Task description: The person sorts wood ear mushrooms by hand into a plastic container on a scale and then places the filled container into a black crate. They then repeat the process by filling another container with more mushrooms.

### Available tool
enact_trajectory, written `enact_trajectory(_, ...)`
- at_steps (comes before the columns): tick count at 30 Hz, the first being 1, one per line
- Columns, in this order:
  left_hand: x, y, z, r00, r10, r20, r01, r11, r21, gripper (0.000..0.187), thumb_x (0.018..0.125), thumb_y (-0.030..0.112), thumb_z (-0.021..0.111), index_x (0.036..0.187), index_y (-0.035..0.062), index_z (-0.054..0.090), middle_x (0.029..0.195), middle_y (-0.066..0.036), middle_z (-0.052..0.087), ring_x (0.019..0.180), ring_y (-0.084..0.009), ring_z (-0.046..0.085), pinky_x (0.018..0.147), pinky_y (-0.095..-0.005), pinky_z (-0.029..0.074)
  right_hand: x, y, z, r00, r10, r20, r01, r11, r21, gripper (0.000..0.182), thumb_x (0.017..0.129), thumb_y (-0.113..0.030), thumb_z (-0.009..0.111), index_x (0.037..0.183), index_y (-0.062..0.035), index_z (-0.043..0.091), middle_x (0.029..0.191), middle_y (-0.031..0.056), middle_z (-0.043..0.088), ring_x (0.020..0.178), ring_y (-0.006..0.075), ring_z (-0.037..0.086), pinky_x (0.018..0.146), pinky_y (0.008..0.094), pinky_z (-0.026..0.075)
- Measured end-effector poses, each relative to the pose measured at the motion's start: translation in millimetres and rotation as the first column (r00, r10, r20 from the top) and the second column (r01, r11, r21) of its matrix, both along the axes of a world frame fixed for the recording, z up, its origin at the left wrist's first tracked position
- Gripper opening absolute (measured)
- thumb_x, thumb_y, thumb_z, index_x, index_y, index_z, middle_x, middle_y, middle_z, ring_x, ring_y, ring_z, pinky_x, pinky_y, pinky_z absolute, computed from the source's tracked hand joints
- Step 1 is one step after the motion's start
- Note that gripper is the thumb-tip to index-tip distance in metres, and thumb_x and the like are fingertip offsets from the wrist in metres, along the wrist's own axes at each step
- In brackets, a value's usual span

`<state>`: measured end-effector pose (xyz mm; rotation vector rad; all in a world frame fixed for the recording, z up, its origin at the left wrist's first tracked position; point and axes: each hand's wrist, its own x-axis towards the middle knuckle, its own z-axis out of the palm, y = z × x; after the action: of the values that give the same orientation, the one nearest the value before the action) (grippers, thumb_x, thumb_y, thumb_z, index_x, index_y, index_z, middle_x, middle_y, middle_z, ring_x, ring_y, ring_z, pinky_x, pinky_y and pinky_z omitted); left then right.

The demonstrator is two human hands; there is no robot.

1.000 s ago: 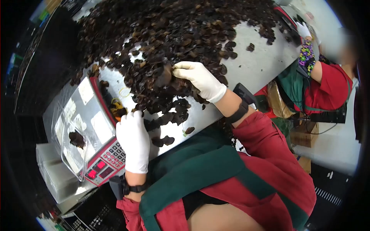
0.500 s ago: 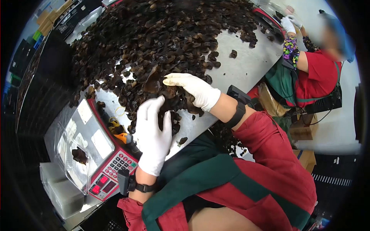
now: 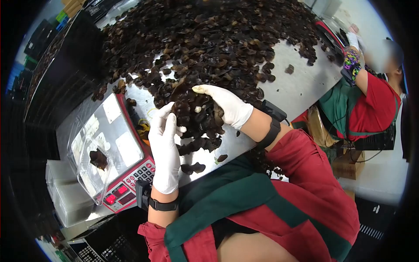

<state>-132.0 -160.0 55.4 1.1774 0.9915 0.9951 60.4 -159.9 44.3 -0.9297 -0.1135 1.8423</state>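
Observation:
Dark brown, ruffled pieces that look like wood ear mushrooms [image 3: 198, 124] lie heaped between my two white-gloved hands. My left hand [image 3: 165, 139] is closed on a wood ear mushroom [image 3: 182, 112] at the left side of this clump, with its fingers bent. From the other side, my right hand [image 3: 228, 105] curves around more pieces; its index finger reaches over the top and its other fingers are partly hidden. A small pale bit [image 3: 197, 109] shows among the dark pieces. On the left, a scale [image 3: 128, 150] carries a clear plastic tray [image 3: 83, 174] with one mushroom piece [image 3: 98, 160] in it.
A large mushroom pile [image 3: 192, 39] covers the far side of the metal table [image 3: 301, 78]. Stacked clear trays [image 3: 65, 201] stand left of the scale. A black crate [image 3: 65, 74] borders the left. On the right a co-worker [image 3: 371, 105] sits beside another scale [image 3: 329, 37].
My left hand has moved up and its fingers have closed on a mushroom piece. My right hand has shifted slightly. The camera view has turned, so the table and co-worker appear further right.

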Motion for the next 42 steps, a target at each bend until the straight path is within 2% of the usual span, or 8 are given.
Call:
enact_trajectory(13, -21.7, -11.3, -5.6, 0.916, 0.016, 0.400, 0.090, 0.965, -0.246, 0.018, 0.100, 0.021, 0.058, 0.106, 0.0056, 0.064, 0.092, 0.002, 0.061, 0.074, -0.0052, 0.052, 0.064, -0.0214, 0.041, -10.4, 13.9, 7.1, 0.991, 0.083, 0.103, -0.089, 0.995, 0.049, 0.018, 0.096, -0.020, 0.060, 0.105, -0.0050, 0.067, 0.090, 0.0067, 0.071, 0.065, 0.0152, 0.068, 0.058, 0.0285, 0.059)
enact_trajectory(17, -2.7, -10.3, 3.3, 0.964, 0.036, -0.265, 0.035, 0.966, 0.257, 0.009, 0.091, 0.013, 0.071, 0.094, 0.0062, 0.066, 0.071, 0.005, 0.055, 0.063, -0.0049, 0.048, 0.061, -0.0202, 0.039, -21.6, 4.6, -1.6, 0.918, 0.059, 0.393, -0.185, 0.939, 0.291, 0.031, 0.098, -0.013, 0.056, 0.123, 0.0038, 0.061, 0.122, 0.0089, 0.064, 0.116, 0.0148, 0.057, 0.105, 0.0296, 0.043)
enact_trajectory(20, 7.3, -3.6, -1.2, 0.816, 0.211, -0.539, 0.139, 0.833, 0.536, 0.007, 0.086, 0.008, 0.072, 0.091, 0.0056, 0.068, 0.059, -0.005, 0.054, 0.053, -0.0099, 0.050, 0.054, -0.0261, 0.041, -32.1, 3.2, 0.3, 0.803, 0.008, 0.596, -0.249, 0.913, 0.323, 0.026, 0.099, -0.014, 0.057, 0.117, 0.0032, 0.064, 0.114, 0.0056, 0.066, 0.106, 0.0116, 0.058, 0.095, 0.0274, 0.045)
enact_trajectory(33, -49.7, -43.5, 13.5, 0.507, -0.215, -0.835, 0.607, 0.776, 0.168, 0.028, 0.093, 0.037, 0.063, 0.094, 0.0116, 0.074, 0.078, -0.011, 0.070, 0.073, -0.0294, 0.069, 0.064, -0.0390, 0.053, -26.4, 12.4, -4.8, 0.836, -0.119, 0.536, -0.097, 0.929, 0.357, 0.023, 0.098, -0.021, 0.060, 0.110, -0.0034, 0.070, 0.096, 0.0018, 0.069, 0.075, 0.0103, 0.063, 0.065, 0.0248, 0.051)
enact_trajectory(36, -68.6, -49.5, 23.4, 0.649, -0.162, -0.743, 0.500, 0.828, 0.256, 0.019, 0.092, 0.027, 0.067, 0.090, 0.0098, 0.074, 0.077, -0.011, 0.069, 0.069, -0.0293, 0.067, 0.063, -0.0372, 0.052, -37.0, 9.3, 14.9, 0.780, -0.085, 0.620, -0.135, 0.944, 0.300, 0.022, 0.098, -0.020, 0.060, 0.110, -0.0038, 0.070, 0.095, 0.0013, 0.069, 0.071, 0.0104, 0.063, 0.062, 0.0266, 0.052)
enact_trajectory(37, -82.2, -52.5, 27.9, 0.740, -0.161, -0.653, 0.425, 0.865, 0.268, 0.015, 0.090, 0.023, 0.069, 0.089, 0.0084, 0.073, 0.077, -0.010, 0.068, 0.067, -0.0293, 0.066, 0.062, -0.0362, 0.052, -42.9, 6.9, 7.8, 0.711, -0.300, 0.636, -0.258, 0.730, 0.633, 0.022, 0.098, -0.020, 0.059, 0.110, -0.0047, 0.069, 0.093, 0.0017, 0.069, 0.071, 0.0097, 0.064, 0.060, 0.0254, 0.051)
enact_trajectory(39, -105.5, -50.0, 48.7, 0.835, -0.013, -0.550, 0.226, 0.919, 0.322, 0.008, 0.088, 0.010, 0.069, 0.088, 0.0021, 0.070, 0.078, -0.010, 0.068, 0.069, -0.0207, 0.065, 0.068, -0.0296, 0.051, -61.0, 18.9, 46.1, 0.931, 0.014, 0.366, -0.134, 0.943, 0.303, 0.021, 0.097, -0.021, 0.059, 0.108, -0.0045, 0.068, 0.093, 0.0027, 0.069, 0.070, 0.0089, 0.063, 0.059, 0.0235, 0.051)
enact_trajectory(42, -165.7, -30.4, 53.4, 0.753, 0.450, -0.480, -0.252, 0.871, 0.422, 0.010, 0.090, 0.009, 0.067, 0.089, -0.0003, 0.070, 0.079, -0.005, 0.068, 0.073, -0.0132, 0.063, 0.068, -0.0268, 0.049, -97.2, 36.1, 65.6, 0.821, 0.058, 0.568, -0.372, 0.809, 0.455, 0.020, 0.097, -0.021, 0.059, 0.105, -0.0043, 0.067, 0.085, 0.0024, 0.067, 0.065, 0.0077, 0.062, 0.052, 0.0224, 0.048)
